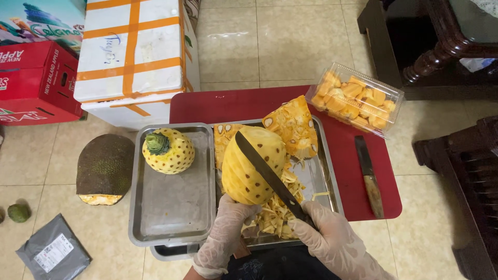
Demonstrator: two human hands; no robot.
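Observation:
My left hand [226,224], in a thin clear glove, holds a peeled yellow pineapple [249,171] from below, over the right metal tray [327,171]. My gloved right hand [332,236] grips a long dark knife [267,173] whose blade lies slanted across the pineapple's front. Peel scraps [277,207] are piled under it, and a large piece of rind [293,124] leans at the tray's back. A second peeled pineapple [168,151] with a green stub lies in the left metal tray [171,207].
Both trays rest on a red table [353,161] with a clear box of cut fruit [355,98] and a wooden-handled knife [369,176]. A cut jackfruit [105,168], grey pouch [52,251], white foam box [132,57] and red carton [36,83] sit left. Dark wooden furniture [446,46] stands right.

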